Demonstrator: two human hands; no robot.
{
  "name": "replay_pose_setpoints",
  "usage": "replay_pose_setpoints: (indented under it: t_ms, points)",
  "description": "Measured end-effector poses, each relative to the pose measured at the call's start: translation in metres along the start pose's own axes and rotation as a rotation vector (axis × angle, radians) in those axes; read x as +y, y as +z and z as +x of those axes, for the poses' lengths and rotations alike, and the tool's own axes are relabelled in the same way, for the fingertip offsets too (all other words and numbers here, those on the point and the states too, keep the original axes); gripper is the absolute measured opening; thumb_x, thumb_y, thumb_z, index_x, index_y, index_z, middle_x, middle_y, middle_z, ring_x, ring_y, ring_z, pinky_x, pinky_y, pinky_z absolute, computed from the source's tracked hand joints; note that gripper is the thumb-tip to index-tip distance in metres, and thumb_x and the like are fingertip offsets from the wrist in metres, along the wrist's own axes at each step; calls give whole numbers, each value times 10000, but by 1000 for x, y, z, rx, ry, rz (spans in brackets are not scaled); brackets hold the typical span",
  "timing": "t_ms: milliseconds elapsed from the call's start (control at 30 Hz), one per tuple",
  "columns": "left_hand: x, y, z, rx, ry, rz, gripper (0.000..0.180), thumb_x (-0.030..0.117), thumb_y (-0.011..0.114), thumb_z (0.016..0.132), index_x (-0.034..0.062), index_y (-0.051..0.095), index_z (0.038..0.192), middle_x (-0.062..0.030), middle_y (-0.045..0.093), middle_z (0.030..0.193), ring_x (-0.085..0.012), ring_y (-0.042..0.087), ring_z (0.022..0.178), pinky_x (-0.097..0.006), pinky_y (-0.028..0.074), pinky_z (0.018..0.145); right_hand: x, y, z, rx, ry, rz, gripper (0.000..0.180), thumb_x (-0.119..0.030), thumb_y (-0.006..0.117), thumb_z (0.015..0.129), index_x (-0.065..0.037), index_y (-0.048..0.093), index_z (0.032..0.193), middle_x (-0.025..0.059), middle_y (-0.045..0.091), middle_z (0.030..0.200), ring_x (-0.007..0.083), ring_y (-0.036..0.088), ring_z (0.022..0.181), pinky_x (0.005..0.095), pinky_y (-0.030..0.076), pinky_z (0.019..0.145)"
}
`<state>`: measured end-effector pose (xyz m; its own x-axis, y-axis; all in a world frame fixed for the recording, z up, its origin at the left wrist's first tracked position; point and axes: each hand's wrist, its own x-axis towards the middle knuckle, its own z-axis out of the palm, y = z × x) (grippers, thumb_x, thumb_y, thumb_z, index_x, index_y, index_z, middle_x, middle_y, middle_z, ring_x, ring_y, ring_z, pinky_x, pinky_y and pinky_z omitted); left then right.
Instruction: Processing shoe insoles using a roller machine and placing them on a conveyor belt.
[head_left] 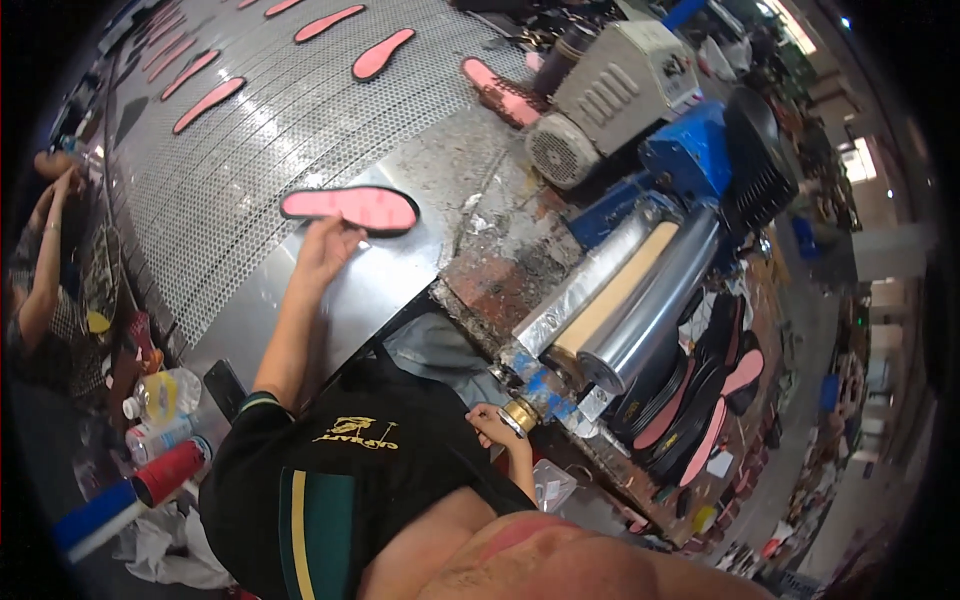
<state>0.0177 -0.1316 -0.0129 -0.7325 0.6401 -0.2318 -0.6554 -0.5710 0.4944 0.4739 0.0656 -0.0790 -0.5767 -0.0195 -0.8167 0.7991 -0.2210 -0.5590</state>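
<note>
1. Two hands in view. Left hand [325, 245] stretched fwd, fingers open and flat, fingertips touching near edge of pink flat shoe insole w/ black rim [350, 208]; not gripping it.
2. That insole lies on shiny metal bench [385, 280], just at edge of grey mesh conveyor belt [250, 130].
3. More pink insoles [380, 55] ride the belt, well beyond left hand.
4. Right hand [492, 425] low, near body, fingers curled round brass-coloured knob [520, 415] at end of roller machine.
5. Steel and cream rollers [630, 295] run up and away from right hand.
6. Stack of black and pink insoles [700, 400] lies further right of that hand.
</note>
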Motion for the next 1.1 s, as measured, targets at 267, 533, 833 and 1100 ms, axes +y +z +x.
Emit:
replay_pose_setpoints:
  t_ms: [267,533,833,1100]
  points:
    - [160,-64,48,173,345,-68,324,157,576,943,-25,468,1188,-210,536,1212,-374,575,1076,-446,521,950,-4,-9,5,-83,4,-21,251,-342,607,938,-100,558,892,-10,539,623,103,550,477,258,469,407]
    - [60,17,38,415,276,794,178,220,576,920,58,628,869,-11,586,691,-80,512,526,-222,408,478,34,-7,13,55,-108,-121,229,-331,628,928,-111,573,958,-33,502,603,75,486,448,230,431,411]
    - [-61,92,48,-79,477,1525,310,264,506,983,12,542,807,-105,489,619,-209,514,572,-358,406,568,-84,-50,-211,346,-472,73,201,-191,621,931,-15,630,1028,72,694,871,89,598,611,228,480,540]
    - [-92,82,40,-73,570,1903,349,324,482,995,42,529,795,-157,502,655,-324,470,576,-398,405,570,-106,-87,-233,1647,-319,-579,564,-340,693,824,-37,491,1256,195,615,1132,398,611,1008,472,500,826]
